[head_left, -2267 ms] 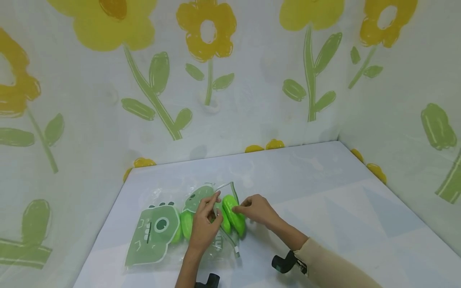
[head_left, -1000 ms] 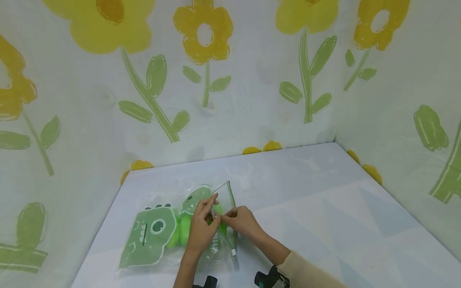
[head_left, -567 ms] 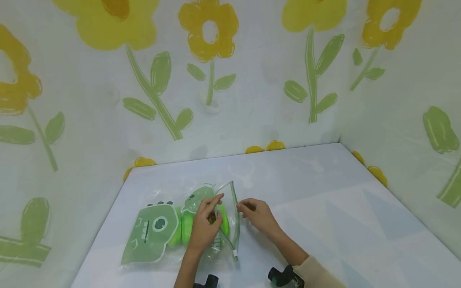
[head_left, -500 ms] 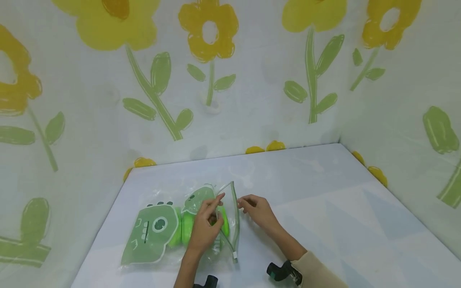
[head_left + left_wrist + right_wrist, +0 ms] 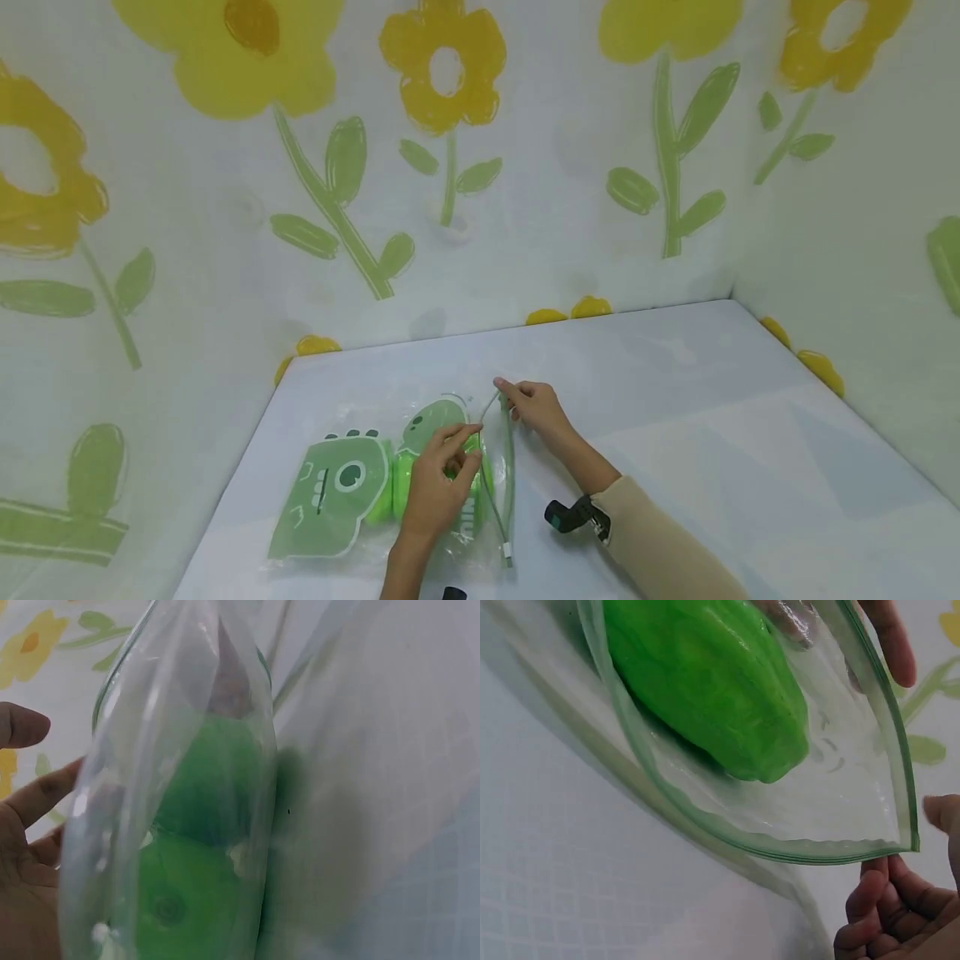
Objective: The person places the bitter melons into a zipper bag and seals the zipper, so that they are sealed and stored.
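Observation:
A clear zip bag (image 5: 330, 492) with green cartoon dinosaur prints lies on the table, its mouth gaping to the right. Several plump, bright green pieces (image 5: 384, 500) are inside; one shiny green piece (image 5: 705, 682) lies just within the mouth. My left hand (image 5: 438, 483) is at the upper lip of the mouth, fingers extended, partly hidden behind clear film in the left wrist view. At the far corner of the mouth, my right hand (image 5: 536, 408) touches the bag with its fingertips; its thumb (image 5: 941, 814) stands apart from the corner.
A white slider (image 5: 507, 550) sits at the near end of the green zip strip (image 5: 510, 475). The pale table (image 5: 675, 433) extends to the right. Flower-printed sheeting (image 5: 540, 208) rises behind it and at both sides.
My right hand put a green piece into the bag's mouth, drew back with nothing in it, then moved up along the rim to the far corner. My left hand has stayed at the upper lip.

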`<state>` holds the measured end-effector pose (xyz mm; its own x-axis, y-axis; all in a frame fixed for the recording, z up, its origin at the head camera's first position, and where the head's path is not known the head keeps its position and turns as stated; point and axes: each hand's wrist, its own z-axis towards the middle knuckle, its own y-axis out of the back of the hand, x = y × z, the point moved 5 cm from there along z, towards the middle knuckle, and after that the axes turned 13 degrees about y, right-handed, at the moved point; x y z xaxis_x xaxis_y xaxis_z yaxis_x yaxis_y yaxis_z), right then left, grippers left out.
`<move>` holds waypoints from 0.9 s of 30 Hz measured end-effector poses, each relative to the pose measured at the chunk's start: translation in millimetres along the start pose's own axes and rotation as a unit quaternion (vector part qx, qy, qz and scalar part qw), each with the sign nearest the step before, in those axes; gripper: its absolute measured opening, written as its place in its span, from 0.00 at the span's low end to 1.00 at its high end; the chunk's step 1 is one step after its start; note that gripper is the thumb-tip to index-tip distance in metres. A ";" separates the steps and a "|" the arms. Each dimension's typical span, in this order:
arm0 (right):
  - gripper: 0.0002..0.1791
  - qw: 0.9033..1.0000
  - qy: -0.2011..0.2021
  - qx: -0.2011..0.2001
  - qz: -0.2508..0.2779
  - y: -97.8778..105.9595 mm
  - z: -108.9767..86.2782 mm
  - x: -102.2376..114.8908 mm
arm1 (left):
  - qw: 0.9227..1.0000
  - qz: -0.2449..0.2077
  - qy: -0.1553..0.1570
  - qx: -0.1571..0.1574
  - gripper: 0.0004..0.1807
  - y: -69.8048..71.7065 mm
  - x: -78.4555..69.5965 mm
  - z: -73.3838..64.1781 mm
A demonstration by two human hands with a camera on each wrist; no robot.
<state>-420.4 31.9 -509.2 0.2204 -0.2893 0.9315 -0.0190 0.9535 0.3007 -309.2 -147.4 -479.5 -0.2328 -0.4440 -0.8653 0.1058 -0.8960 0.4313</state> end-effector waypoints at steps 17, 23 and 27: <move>0.14 0.991 -0.001 -0.092 0.098 40.5 19.9 -28.1 | 0.874 -0.091 0.124 0.460 0.11 -33.5 -2.5 -27.3; 0.15 0.984 -0.028 -0.134 0.111 57.0 22.3 -34.9 | 0.817 -0.080 0.172 0.544 0.17 -41.3 4.6 -42.1; 0.15 0.980 -0.048 -0.147 0.123 66.5 22.7 -38.5 | 0.852 -0.103 0.235 0.456 0.22 -43.1 14.5 -32.6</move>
<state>-452.3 104.5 -520.4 0.1514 -0.0412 0.9876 0.2245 0.9744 0.0062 -285.6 -115.5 -518.9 0.2810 -0.4243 -0.8608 -0.7360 -0.6709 0.0904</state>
